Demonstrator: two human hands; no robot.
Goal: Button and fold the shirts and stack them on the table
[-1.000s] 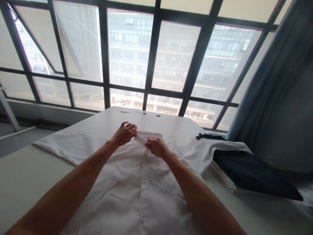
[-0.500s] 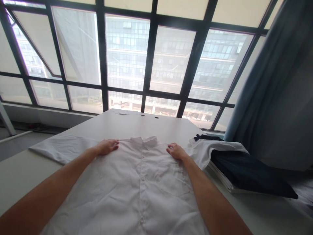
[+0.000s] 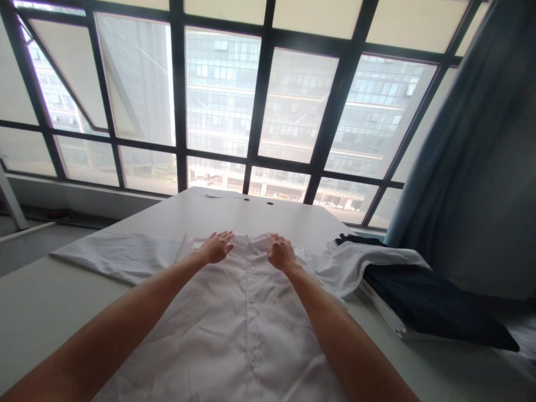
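A white button-up shirt (image 3: 218,329) lies front side up on the white table, its button row running down the middle toward me. Its collar (image 3: 247,239) is at the far end, between my two hands. My left hand (image 3: 216,247) rests on the shirt just left of the collar, fingers stretched out and apart. On the collar's right side lies my right hand (image 3: 281,252), its fingers slightly bent over the fabric. One sleeve (image 3: 121,254) spreads out to the left; the other sleeve (image 3: 381,255) drapes over a folded dark garment.
At the right stands a stack of folded clothes (image 3: 439,307), dark on top and white below. The white table (image 3: 218,209) reaches back to a large window with dark frames (image 3: 253,128). A blue-grey curtain (image 3: 456,145) hangs at the right.
Both hands have moved inward from the shirt's shoulders to the two sides of the collar. The view has shifted slightly.
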